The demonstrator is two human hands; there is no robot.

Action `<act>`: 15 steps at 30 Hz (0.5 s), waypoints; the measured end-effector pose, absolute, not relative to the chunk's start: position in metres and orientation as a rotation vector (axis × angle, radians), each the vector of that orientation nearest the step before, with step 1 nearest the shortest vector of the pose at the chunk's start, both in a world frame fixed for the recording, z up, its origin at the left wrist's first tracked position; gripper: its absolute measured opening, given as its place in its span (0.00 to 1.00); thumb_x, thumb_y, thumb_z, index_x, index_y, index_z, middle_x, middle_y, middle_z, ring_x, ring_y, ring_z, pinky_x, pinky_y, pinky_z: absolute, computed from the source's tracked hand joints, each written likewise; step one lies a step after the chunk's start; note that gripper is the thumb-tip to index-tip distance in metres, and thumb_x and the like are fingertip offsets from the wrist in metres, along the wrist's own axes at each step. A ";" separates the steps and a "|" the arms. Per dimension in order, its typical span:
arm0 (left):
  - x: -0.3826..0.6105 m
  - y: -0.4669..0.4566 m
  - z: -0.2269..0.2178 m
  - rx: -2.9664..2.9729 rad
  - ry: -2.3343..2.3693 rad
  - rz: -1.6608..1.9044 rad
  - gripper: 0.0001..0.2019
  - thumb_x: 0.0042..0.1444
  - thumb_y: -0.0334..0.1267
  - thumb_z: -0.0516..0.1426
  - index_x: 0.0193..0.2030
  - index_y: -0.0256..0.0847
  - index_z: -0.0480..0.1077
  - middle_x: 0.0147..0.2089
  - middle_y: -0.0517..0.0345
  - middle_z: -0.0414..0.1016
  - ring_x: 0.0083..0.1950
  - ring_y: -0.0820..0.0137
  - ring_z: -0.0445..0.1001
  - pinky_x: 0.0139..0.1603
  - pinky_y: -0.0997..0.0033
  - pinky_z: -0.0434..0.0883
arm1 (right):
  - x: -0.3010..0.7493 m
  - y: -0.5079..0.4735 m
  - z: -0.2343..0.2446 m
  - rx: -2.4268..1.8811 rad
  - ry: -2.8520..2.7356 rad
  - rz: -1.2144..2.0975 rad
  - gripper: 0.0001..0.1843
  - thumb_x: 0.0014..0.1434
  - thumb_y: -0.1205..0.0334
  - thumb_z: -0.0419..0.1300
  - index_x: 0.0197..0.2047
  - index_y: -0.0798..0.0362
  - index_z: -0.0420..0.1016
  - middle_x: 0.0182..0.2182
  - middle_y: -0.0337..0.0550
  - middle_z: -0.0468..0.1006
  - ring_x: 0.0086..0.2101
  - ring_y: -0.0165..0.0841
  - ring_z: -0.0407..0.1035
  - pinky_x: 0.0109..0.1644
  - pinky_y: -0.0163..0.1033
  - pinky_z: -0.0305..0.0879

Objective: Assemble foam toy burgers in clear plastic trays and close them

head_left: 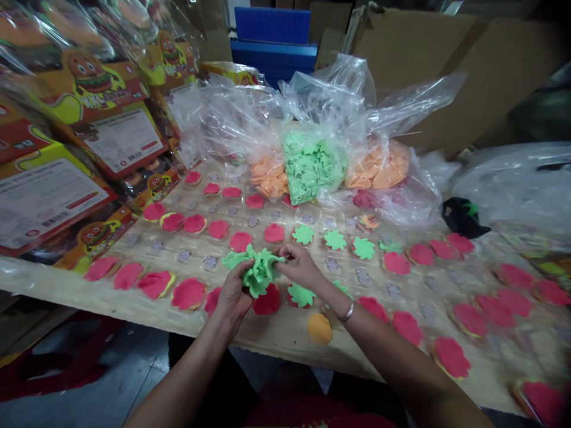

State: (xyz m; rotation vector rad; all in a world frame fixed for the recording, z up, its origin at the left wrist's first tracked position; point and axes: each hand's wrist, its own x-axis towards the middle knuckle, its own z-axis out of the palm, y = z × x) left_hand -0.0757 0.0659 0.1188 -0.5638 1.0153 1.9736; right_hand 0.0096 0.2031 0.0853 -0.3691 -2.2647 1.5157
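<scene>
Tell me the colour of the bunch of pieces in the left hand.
The bunch in the left hand is light green; head view.

- Three clear bags (339, 113) at 12 o'clock: two of orange pieces, one of green.
- One bunch of green lettuce pieces (259, 270), between my left hand (232, 294) and right hand (300, 267).
- At least five loose lettuce pieces (334, 239), at 1 to 4 o'clock.
- One orange bun piece (320, 328), 5 o'clock.
- Roughly thirty red pieces (188, 293).
</scene>
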 end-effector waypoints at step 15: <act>-0.115 0.045 0.119 -0.580 1.220 2.016 0.07 0.51 0.21 0.55 0.32 0.31 0.73 0.26 0.54 0.78 0.23 0.71 0.76 0.23 0.77 0.75 | -0.055 0.270 0.062 -0.039 -2.935 0.419 0.02 0.59 0.66 0.58 0.37 0.55 0.69 0.36 0.45 0.73 0.38 0.35 0.65 0.41 0.36 0.58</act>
